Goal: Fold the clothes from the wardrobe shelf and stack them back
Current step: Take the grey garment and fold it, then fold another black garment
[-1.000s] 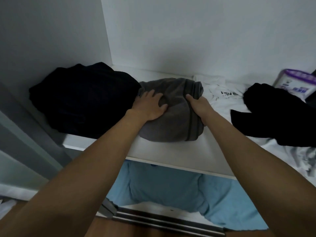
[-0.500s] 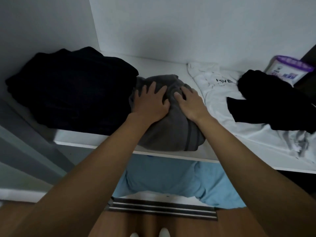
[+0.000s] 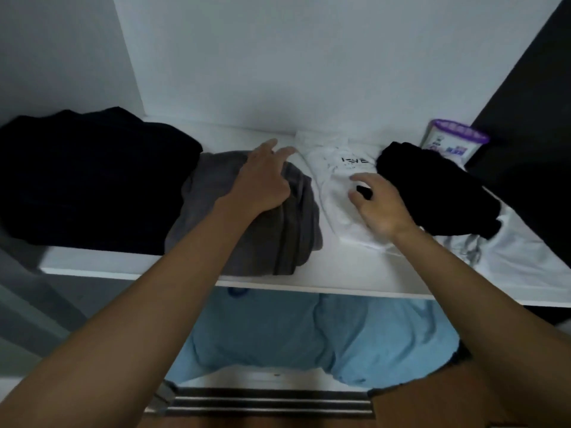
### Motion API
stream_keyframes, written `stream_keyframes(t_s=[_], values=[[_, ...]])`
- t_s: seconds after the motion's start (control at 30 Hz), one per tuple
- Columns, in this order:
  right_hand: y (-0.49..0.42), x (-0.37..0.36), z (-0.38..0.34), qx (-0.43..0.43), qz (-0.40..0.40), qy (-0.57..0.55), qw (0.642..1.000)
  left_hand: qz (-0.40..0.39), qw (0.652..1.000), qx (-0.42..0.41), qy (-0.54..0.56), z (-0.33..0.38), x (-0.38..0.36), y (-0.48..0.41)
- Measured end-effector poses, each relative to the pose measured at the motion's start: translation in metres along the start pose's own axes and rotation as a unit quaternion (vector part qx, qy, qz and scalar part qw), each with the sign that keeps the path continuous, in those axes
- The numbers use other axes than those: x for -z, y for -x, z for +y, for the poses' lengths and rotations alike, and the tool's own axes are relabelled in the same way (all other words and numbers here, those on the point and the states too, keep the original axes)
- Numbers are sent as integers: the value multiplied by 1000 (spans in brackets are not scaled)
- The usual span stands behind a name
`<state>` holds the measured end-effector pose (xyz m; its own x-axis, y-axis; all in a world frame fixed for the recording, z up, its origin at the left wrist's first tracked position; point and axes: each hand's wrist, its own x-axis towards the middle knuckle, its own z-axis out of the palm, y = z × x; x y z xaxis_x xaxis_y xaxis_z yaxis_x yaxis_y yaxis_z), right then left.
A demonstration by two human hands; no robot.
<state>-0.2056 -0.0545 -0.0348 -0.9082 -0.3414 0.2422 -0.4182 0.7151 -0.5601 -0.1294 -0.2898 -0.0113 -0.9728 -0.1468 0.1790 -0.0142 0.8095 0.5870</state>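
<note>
A purple-lidded container [image 3: 451, 146] stands at the shelf's back right corner.

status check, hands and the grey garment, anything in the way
Left hand open, resting on folded grey garment. Right hand open over white shirt. Black garment lies on that shirt.

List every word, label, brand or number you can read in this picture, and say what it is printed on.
White T-shirt: dark block letters, roughly "EVE", with the first stroke unclear; a smaller line beneath is too blurred to read.
Purple-lidded tub: printed label, too small and blurred to read.
Nothing else carries readable text.
</note>
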Motion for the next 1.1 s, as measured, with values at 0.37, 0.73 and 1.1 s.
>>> stream_keyframes(t_s=[0.37,0.73,1.1], values=[[-30,122,201,-229,7,93,969,-95,984,44,143,137,-148,-66],[-57,146,218,-118,89,-214,966,-218,857,233,405,189,-183,-81],[78,148,195,86,-186,-248,947,-119,767,240,583,246,-198,-58]])
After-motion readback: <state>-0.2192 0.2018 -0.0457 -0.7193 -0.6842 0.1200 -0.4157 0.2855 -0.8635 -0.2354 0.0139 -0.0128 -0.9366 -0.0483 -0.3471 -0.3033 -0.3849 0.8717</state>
